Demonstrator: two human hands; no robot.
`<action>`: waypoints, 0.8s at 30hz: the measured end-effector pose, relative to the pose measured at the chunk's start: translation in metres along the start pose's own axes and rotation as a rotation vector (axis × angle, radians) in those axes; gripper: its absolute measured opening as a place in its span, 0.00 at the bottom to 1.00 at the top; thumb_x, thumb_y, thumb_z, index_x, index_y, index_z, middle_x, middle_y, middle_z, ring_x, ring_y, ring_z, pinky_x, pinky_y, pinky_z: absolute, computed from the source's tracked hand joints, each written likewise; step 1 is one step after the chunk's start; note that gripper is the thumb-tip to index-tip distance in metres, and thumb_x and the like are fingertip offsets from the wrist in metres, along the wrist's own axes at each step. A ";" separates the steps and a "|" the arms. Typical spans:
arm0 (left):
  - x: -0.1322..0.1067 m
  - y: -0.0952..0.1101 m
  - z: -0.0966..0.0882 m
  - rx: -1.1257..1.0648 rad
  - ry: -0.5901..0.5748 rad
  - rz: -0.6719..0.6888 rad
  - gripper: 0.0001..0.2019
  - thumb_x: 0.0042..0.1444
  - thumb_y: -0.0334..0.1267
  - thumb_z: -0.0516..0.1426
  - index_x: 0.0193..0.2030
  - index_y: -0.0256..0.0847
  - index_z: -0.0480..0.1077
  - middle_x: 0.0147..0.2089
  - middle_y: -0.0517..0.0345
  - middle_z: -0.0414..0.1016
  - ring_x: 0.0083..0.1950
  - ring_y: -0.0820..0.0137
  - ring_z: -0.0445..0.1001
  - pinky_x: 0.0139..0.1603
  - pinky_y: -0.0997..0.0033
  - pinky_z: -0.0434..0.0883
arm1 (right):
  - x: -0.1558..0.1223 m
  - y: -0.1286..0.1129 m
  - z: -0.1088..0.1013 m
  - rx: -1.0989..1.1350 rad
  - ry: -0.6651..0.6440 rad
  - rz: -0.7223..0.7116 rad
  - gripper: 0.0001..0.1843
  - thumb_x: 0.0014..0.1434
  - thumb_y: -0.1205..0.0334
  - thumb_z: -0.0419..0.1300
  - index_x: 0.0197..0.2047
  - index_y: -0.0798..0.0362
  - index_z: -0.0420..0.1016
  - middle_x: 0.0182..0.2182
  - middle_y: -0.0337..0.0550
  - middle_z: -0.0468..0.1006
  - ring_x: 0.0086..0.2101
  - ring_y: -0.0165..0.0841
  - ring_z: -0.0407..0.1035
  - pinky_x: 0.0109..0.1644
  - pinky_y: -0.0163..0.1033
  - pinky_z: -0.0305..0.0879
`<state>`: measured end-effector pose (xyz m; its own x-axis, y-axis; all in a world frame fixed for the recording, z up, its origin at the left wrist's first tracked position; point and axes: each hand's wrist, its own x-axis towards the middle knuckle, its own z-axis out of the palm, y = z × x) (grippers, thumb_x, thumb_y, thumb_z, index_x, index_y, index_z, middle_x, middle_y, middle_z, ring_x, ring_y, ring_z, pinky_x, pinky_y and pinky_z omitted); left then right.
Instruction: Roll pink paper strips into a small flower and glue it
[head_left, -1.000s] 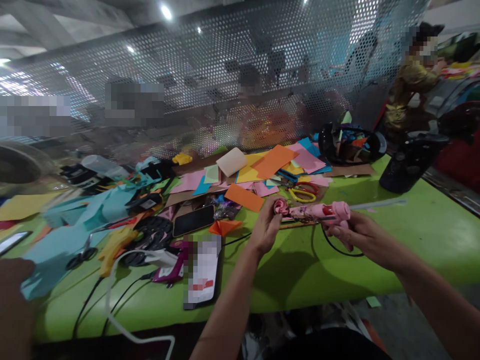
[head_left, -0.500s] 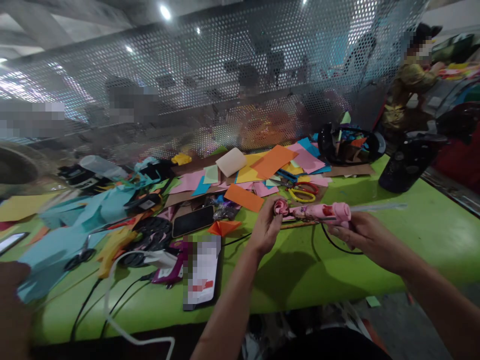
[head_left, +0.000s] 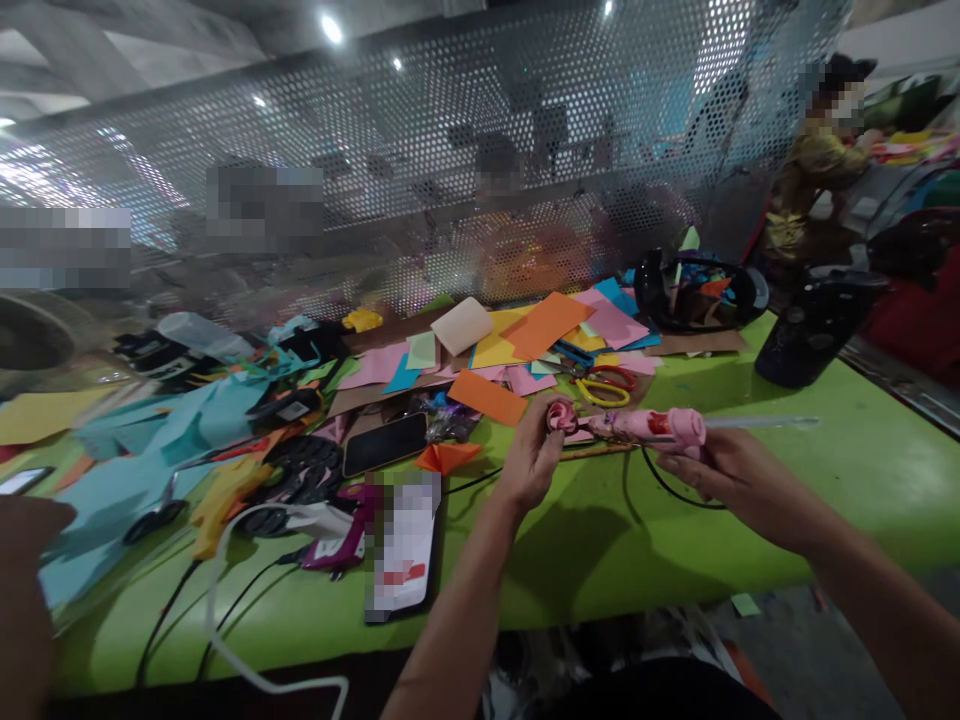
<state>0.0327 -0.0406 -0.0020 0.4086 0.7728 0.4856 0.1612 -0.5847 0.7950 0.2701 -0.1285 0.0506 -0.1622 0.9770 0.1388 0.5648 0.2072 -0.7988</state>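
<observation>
A small pink paper rose [head_left: 561, 416], rolled into a spiral, is held in the fingers of my left hand [head_left: 529, 462]. My right hand [head_left: 739, 475] grips a pink hot glue gun [head_left: 656, 427] with brown smears toward its front. Its nozzle points left and reaches the rose; I cannot tell whether it touches. From the gun's back sticks a clear glue stick [head_left: 784, 422], passing over my right hand. A black cord [head_left: 679, 495] curves below the gun. Both hands are above the green table [head_left: 600, 565]. Red and yellow scissors [head_left: 606, 385] lie just behind the glue gun.
Coloured paper [head_left: 491, 395] is strewn along the back. Two phones [head_left: 386, 443], a purple glue gun [head_left: 341, 540] and a yellow glue gun [head_left: 225, 500] lie left. A black tumbler [head_left: 814, 330] and a black bin [head_left: 701, 300] stand right. Another person's arm [head_left: 26, 590] enters at left.
My hands and the rose stay nearly still; the glue gun has shifted very slightly right. At the left edge, the other person's hand has moved in and slightly up.
</observation>
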 end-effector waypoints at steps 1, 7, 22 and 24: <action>0.000 0.000 0.000 0.001 0.000 -0.001 0.17 0.67 0.51 0.46 0.50 0.41 0.65 0.45 0.53 0.68 0.45 0.64 0.66 0.50 0.65 0.67 | -0.001 0.000 0.000 0.002 0.004 0.005 0.24 0.62 0.43 0.57 0.23 0.51 0.64 0.20 0.36 0.61 0.22 0.28 0.53 0.23 0.34 0.51; 0.000 -0.001 0.000 0.011 0.003 -0.028 0.16 0.66 0.49 0.47 0.50 0.41 0.65 0.44 0.53 0.68 0.45 0.64 0.66 0.50 0.65 0.67 | -0.002 -0.001 0.002 0.082 -0.022 0.046 0.22 0.61 0.42 0.58 0.27 0.52 0.69 0.21 0.36 0.61 0.22 0.28 0.53 0.23 0.35 0.51; 0.000 0.000 0.001 -0.009 0.001 -0.034 0.15 0.66 0.48 0.47 0.49 0.41 0.65 0.44 0.54 0.67 0.45 0.65 0.66 0.49 0.66 0.66 | -0.002 0.005 0.007 0.069 -0.029 0.079 0.26 0.59 0.38 0.57 0.26 0.53 0.68 0.21 0.36 0.59 0.23 0.28 0.52 0.22 0.34 0.50; -0.001 -0.002 0.001 -0.026 0.004 -0.036 0.16 0.66 0.49 0.47 0.50 0.41 0.65 0.45 0.54 0.68 0.45 0.65 0.66 0.50 0.66 0.66 | -0.002 0.004 0.006 0.060 -0.018 0.078 0.25 0.59 0.38 0.58 0.25 0.52 0.67 0.20 0.36 0.59 0.22 0.29 0.53 0.22 0.34 0.50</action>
<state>0.0328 -0.0402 -0.0039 0.3994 0.7942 0.4580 0.1522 -0.5500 0.8212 0.2681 -0.1296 0.0434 -0.1347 0.9888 0.0643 0.5268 0.1264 -0.8406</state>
